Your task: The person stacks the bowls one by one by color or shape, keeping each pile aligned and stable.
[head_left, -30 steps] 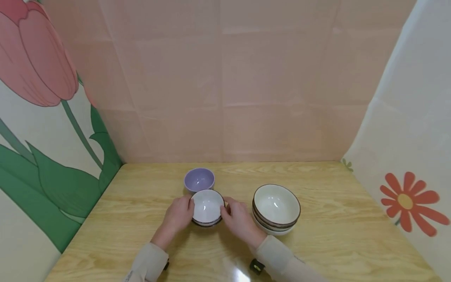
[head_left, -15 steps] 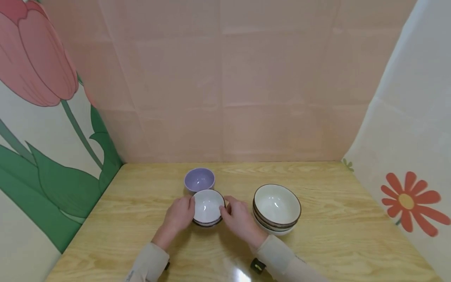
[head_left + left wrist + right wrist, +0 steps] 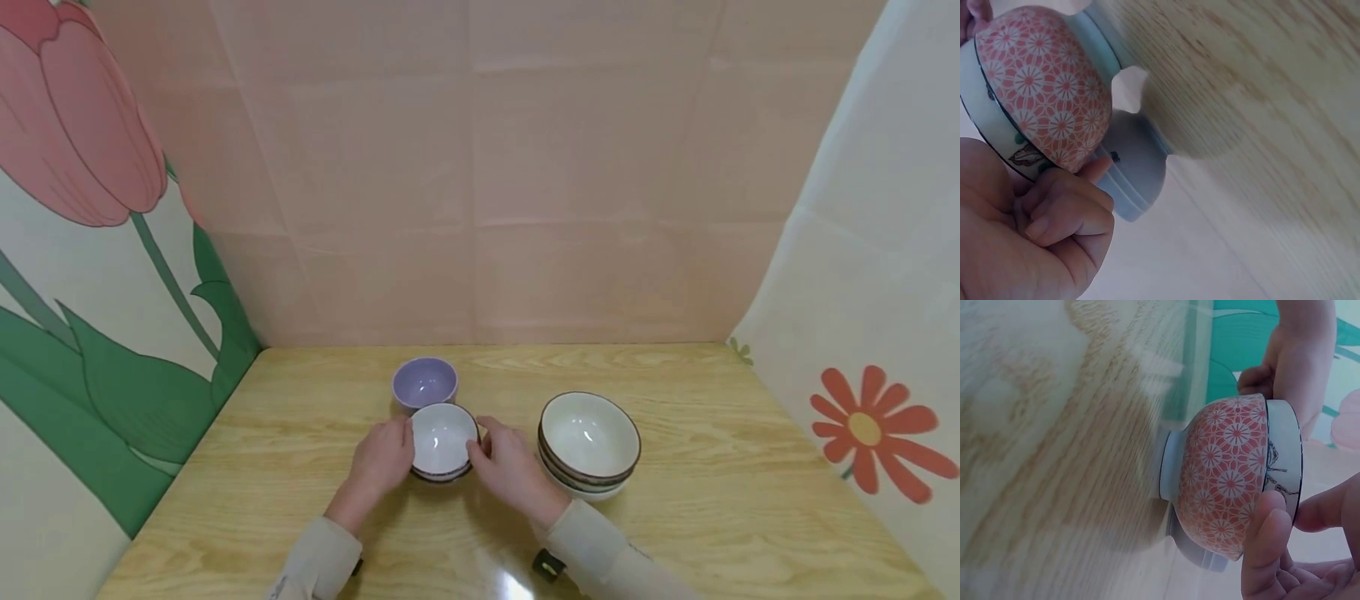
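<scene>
A small white bowl (image 3: 442, 437) with a dark rim sits nested in a red bowl (image 3: 1225, 475) patterned with white flowers. This pair stands upright on the wooden table. My left hand (image 3: 382, 457) grips the white bowl's rim from the left, with the thumb at the rim and the fingers curled under it. From the right, my right hand (image 3: 513, 471) pinches the same rim between thumb and fingers. Just behind the pair is a purple bowl (image 3: 424, 383), looking greyish in the left wrist view. The head view hides most of the red bowl.
A stack of several larger bowls (image 3: 588, 437), cream inside with brown rims, stands right of my right hand. The wooden table (image 3: 720, 483) meets a pink backdrop (image 3: 480, 192) at the back. Flower-printed sheets flank it on both sides.
</scene>
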{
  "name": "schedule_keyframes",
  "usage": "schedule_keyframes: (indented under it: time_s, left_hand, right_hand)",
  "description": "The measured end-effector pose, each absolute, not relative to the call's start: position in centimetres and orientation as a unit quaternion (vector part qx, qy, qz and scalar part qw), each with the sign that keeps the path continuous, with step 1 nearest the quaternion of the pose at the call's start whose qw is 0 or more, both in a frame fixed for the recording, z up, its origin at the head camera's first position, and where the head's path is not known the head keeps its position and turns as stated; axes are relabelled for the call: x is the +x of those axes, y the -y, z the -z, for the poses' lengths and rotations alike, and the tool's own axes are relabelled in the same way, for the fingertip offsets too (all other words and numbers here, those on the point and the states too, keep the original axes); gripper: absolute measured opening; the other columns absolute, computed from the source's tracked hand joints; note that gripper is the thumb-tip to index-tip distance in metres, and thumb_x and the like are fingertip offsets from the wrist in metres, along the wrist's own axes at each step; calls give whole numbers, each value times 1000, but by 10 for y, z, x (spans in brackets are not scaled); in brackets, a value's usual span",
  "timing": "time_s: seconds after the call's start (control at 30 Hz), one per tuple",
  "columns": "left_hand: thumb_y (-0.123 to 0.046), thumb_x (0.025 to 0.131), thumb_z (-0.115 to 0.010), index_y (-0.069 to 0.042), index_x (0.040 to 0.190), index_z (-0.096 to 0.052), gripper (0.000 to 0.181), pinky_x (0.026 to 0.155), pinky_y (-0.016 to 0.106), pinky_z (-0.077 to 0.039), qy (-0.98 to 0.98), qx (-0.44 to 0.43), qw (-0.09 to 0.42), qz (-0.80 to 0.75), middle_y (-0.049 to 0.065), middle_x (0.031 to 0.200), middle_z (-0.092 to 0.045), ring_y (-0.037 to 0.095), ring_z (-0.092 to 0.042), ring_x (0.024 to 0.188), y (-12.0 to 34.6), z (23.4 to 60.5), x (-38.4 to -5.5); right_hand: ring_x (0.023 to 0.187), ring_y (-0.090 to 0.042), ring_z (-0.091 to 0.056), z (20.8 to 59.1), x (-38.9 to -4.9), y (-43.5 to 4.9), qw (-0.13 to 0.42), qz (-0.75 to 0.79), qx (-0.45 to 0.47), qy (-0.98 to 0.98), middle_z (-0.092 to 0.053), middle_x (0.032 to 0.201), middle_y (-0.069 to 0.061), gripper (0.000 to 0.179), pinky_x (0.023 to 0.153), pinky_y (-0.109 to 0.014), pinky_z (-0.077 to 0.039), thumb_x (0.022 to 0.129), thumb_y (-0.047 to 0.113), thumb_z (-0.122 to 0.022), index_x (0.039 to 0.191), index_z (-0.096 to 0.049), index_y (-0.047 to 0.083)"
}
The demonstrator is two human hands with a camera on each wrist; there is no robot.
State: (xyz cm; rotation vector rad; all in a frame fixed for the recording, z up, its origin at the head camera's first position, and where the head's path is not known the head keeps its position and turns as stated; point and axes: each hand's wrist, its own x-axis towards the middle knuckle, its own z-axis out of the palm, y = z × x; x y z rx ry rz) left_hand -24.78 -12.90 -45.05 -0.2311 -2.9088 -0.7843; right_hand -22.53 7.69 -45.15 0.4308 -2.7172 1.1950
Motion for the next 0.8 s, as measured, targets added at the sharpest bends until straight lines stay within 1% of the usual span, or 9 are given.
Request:
schedule_keyframes:
  time_s: [0.27, 0.37, 0.63, 0.8]
  left_hand:
    - [-14, 104, -42, 0, 94, -63, 28, 68, 50, -54, 963, -81, 56, 249, 19, 83, -66, 39, -68, 83, 128, 449, -246]
    - [-15, 104, -41, 1, 95, -64, 28, 69, 50, -55, 964, -81, 53, 247, 19, 84, -66, 38, -68, 83, 128, 448, -247]
    - [-15, 105, -40, 1, 96, -64, 30, 69, 49, -55, 965, -77, 39, 247, 18, 85, -66, 35, -67, 81, 127, 447, -250]
    - [-21, 106, -39, -1, 99, -66, 35, 72, 47, -54, 960, -68, 19, 271, 15, 89, -67, 29, -65, 81, 133, 448, -250]
  right_hand:
    - [53, -6, -49, 449, -224, -78, 55, -398, 161, 901, -55, 66, 3, 39, 46, -23, -44, 95, 13, -61, 127, -58, -9]
    - [53, -6, -50, 448, -224, -78, 48, -400, 162, 901, -55, 66, 4, 39, 46, -23, -45, 96, 14, -60, 128, -58, -8]
    - [52, -5, -48, 451, -226, -79, 66, -395, 174, 900, -55, 65, 4, 37, 46, -23, -44, 96, 12, -61, 126, -60, -9]
    - [55, -7, -50, 450, -225, -81, 49, -400, 165, 900, -56, 67, 2, 38, 48, -24, -45, 97, 16, -61, 126, -60, -8]
